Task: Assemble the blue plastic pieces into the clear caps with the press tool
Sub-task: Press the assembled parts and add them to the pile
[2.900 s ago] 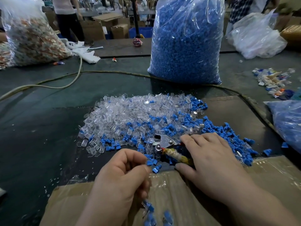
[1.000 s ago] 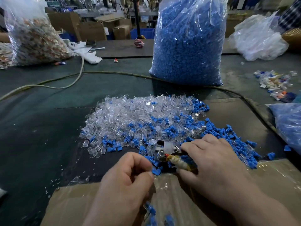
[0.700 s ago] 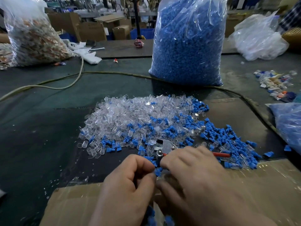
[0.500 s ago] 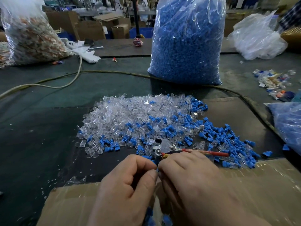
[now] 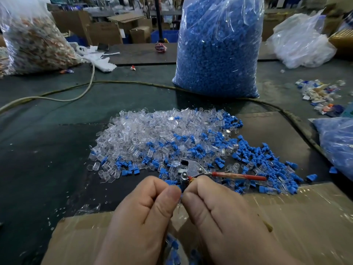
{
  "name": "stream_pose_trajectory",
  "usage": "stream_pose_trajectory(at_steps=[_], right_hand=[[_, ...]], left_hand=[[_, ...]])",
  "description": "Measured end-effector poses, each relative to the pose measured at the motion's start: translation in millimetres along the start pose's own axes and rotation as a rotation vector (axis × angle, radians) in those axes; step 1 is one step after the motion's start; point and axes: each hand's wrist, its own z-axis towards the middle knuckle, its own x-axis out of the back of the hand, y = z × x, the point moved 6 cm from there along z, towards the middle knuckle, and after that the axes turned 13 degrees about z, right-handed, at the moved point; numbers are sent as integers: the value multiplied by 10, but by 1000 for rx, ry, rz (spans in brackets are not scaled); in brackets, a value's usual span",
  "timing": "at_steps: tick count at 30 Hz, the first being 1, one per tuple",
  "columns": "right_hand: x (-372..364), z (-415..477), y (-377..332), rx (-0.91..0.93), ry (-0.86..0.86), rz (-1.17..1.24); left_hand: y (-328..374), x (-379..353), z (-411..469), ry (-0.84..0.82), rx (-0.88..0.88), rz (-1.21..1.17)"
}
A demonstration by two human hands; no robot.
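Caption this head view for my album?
Left hand and right hand meet at the press tool beside mixed caps and blue pieces.

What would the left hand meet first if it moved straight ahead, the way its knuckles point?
Probably the press tool, whose metal head lies just beyond the left hand, among loose blue pieces; depth is unclear.

Hands [image 5: 147, 215] [image 5: 219, 215] now together (red handle [image 5: 238, 176] uncovered)

Dark table [image 5: 47, 169] — heap of clear caps [image 5: 152, 129], blue pieces [image 5: 257, 155], press tool [image 5: 193, 167], tall blue-filled bag [image 5: 219, 46], cable [image 5: 133, 82].
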Motion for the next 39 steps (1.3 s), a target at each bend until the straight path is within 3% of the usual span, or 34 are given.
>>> stream_pose_trajectory(at_steps=[4, 6, 8, 12, 16, 21, 26, 28, 32, 39], right_hand=[[-146, -32, 100, -465, -183, 826], [-164, -61, 96, -520, -228, 920], [-83, -37, 107, -427, -199, 676], [132, 29, 55, -59, 10, -54], [96, 52, 47, 96, 18, -382], [69, 89, 118, 138, 33, -522], [-85, 162, 131, 131, -68, -642], [-143, 200, 102, 136, -99, -696], [-206, 247, 84, 139, -145, -744], [-219, 289, 92, 124, -238, -713]], left_hand=[[182, 28, -29, 82, -282, 242], [194, 12, -34, 58, -311, 243], [174, 12, -34, 35, -276, 269], [60, 15, -12, -78, -195, 395], [8, -95, -37, -228, -258, 565], [60, -150, -64, -353, -297, 606], [-146, 85, 61, -10, -85, 631], [-250, 123, 119, 51, -26, 687], [-228, -38, 139, -47, -115, 870], [-208, -128, 171, -100, -122, 855]])
